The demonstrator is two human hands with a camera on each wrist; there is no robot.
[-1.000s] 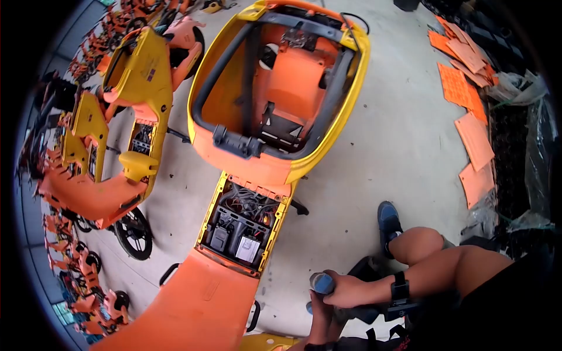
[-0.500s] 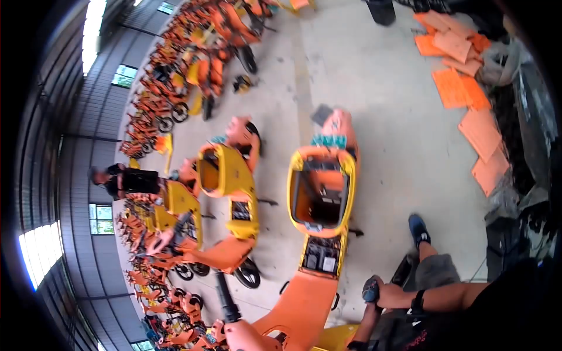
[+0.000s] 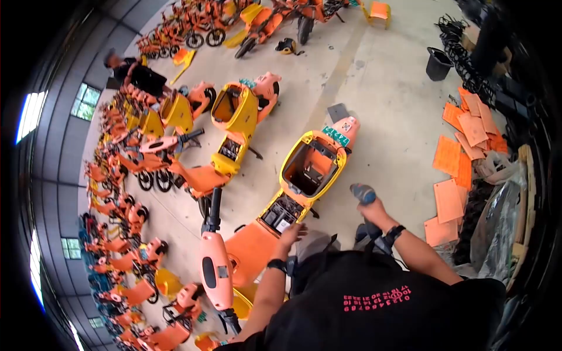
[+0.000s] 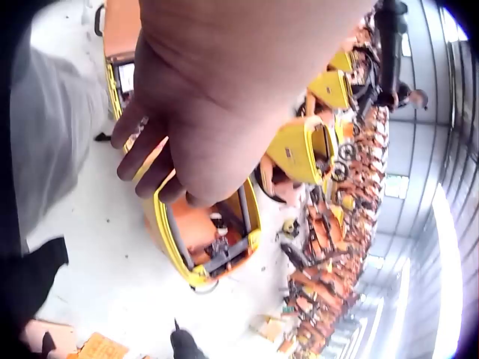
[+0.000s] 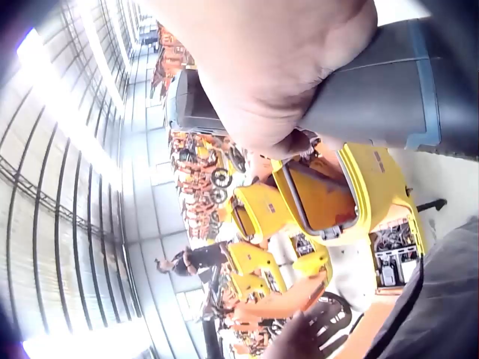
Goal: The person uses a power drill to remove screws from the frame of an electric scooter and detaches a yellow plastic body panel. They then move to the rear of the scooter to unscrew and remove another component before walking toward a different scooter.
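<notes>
My right hand (image 3: 379,215) grips a grey-and-blue cordless drill (image 3: 363,193) to the right of the nearest scooter. The right wrist view shows the hand wrapped round the grip of the dark drill body (image 5: 374,97). My left hand (image 3: 290,236) is empty, fingers loosely extended, and overlaps the edge of the scooter's open compartment (image 3: 274,217) in the head view. Wiring and a white-labelled box show in that compartment. Beyond it is the scooter's yellow-rimmed front shell (image 3: 287,169), open on top. In the left wrist view my left hand (image 4: 202,127) hides part of this scooter.
A second orange-and-yellow scooter (image 3: 249,120) stands to the left, with rows of others behind. Orange panels (image 3: 448,157) lie on the floor at right, below a black bin (image 3: 438,64). A handlebar (image 3: 215,207) sticks up close by. Another person (image 3: 140,76) stands far left.
The head view has pulled back and turned from a close look at the scooter. My hands, earlier together at the drill, have separated; the left is now by the compartment, the drill in the right.
</notes>
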